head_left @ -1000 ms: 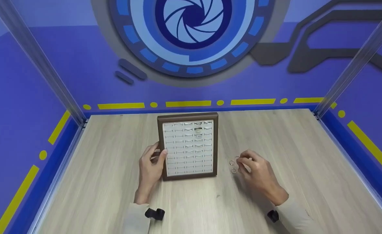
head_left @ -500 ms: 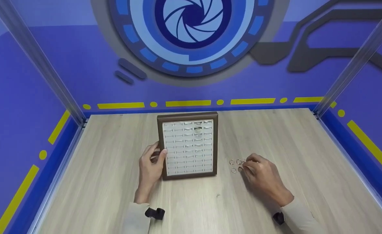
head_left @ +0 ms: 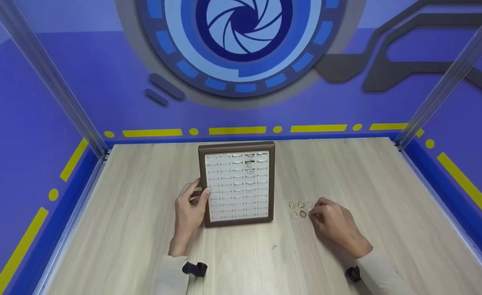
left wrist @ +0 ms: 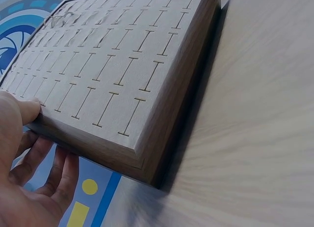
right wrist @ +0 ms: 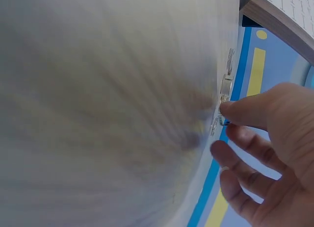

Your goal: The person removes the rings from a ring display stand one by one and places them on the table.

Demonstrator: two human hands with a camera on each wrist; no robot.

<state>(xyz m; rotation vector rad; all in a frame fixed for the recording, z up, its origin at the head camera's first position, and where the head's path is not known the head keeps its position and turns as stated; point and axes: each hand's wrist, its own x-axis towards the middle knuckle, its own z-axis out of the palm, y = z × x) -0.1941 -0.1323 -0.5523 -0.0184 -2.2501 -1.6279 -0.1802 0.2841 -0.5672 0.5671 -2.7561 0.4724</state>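
Note:
A brown-framed ring display board [head_left: 271,184], lined with white slotted padding, stands tilted up in the head view. Several rings sit in its upper slots. My left hand [head_left: 189,211] grips the board's left side, thumb on the front edge and fingers behind; the left wrist view shows this thumb [left wrist: 29,111] on the rim. Right of the board, several loose rings [head_left: 301,204] lie in two short rows on the table. At the right end of the lower row, my right hand [head_left: 336,225] pinches a small ring, mostly hidden by the fingertips, low against the tabletop.
The light wood table [head_left: 142,172] is bounded by a blue-purple back wall [head_left: 101,82] and side walls with yellow marks. Metal posts [head_left: 450,78] rise at the back corners. Black straps [head_left: 195,269] sit on both wrists.
My right hand has shifted rightward and slightly nearer along the loose rings, uncovering more of them in the two rows. The left hand and the board have stayed in place.

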